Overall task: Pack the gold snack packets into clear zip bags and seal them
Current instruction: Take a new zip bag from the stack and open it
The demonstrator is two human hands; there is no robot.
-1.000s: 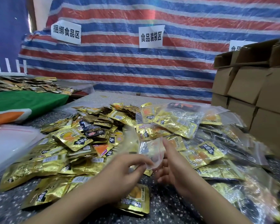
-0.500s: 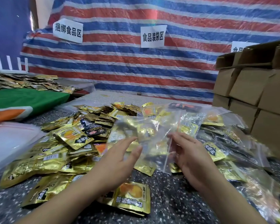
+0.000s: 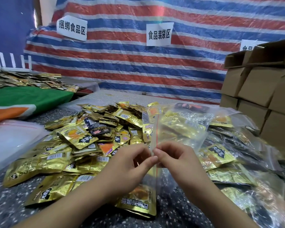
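Note:
A clear zip bag (image 3: 176,129) with a red zip line stands upright in front of me, holding gold packets. My left hand (image 3: 130,163) and my right hand (image 3: 173,160) meet at its zip edge and both pinch it, fingertips nearly touching. A heap of loose gold snack packets (image 3: 82,145) covers the speckled table (image 3: 10,209) to the left. One gold packet (image 3: 136,203) lies flat below my hands. Filled clear bags (image 3: 237,163) are piled to the right.
A stack of empty clear bags (image 3: 11,139) lies at the left edge. Brown cardboard boxes (image 3: 260,89) are stacked at the right. A striped tarp (image 3: 138,63) with paper signs hangs behind. More packets (image 3: 23,79) lie on a green cloth far left.
The bag has been turned upright so its red zip edge faces me. Both hands have come together from the bag's sides and now pinch the zip.

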